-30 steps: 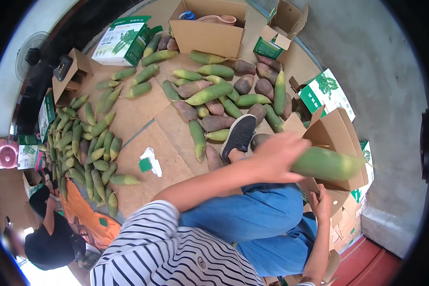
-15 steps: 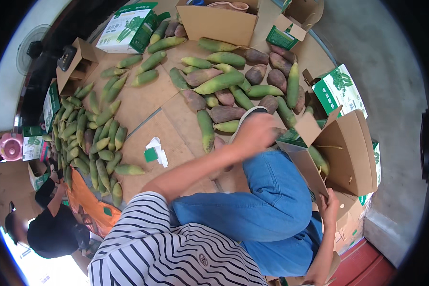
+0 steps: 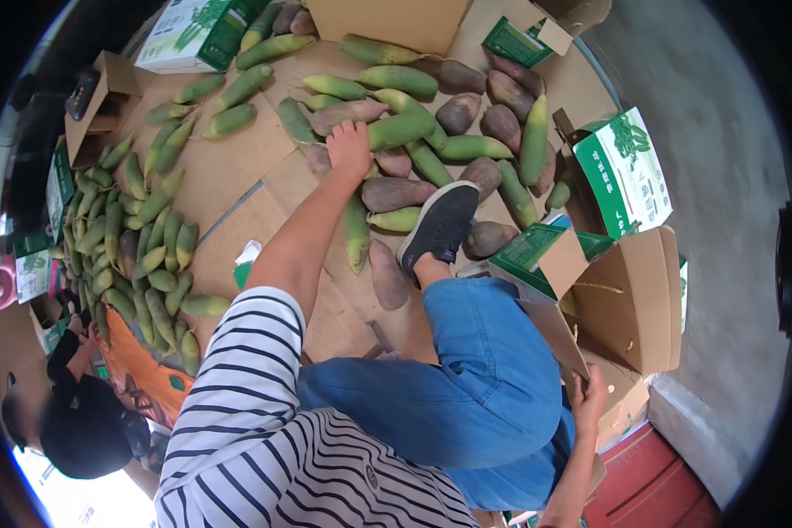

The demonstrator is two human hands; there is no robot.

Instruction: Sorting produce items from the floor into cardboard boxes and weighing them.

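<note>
Stretched out over a spread of green and purple radishes, my left hand has its fingers curled over the near left end of a green radish. A purple radish lies just beyond the fingertips. My right hand grips the front edge of an open cardboard box beside my knee. Inside the box it is mostly shaded, and a thin cord shows on the inner wall. Another purple radish lies close to my dark shoe.
A large pile of green radishes covers the left. Printed cartons stand at the back left and at the right. Another person in black works at the lower left, by an orange sheet.
My left hand has moved from near the box and my shoe to the radishes farther left. My right hand stays on the box edge. The view has shifted slightly.
</note>
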